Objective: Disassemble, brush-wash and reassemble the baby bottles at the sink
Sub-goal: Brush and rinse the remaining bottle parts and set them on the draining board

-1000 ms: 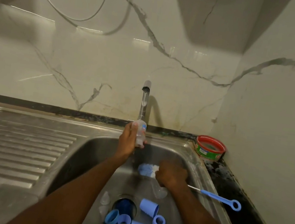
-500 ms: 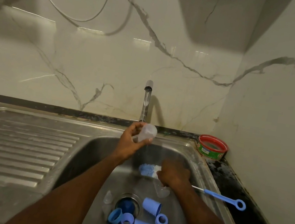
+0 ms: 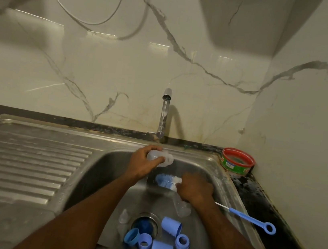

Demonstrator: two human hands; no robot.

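Observation:
My left hand grips a clear baby bottle, tipped on its side with its mouth to the right, over the back of the steel sink. My right hand holds a bottle brush, whose blue-white bristle head lies just below the bottle and whose blue handle sticks out right over the rim. Blue caps and rings lie near the drain. Another clear bottle and a clear teat rest on the sink floor.
The tap stands behind the basin. A ribbed steel drainboard spreads to the left. A red-rimmed green tub sits at the back right corner on the dark counter. Marble walls close in behind and to the right.
My left hand has tipped the bottle from upright under the tap to lying sideways and lowered it slightly. The right hand with the brush has stayed in place.

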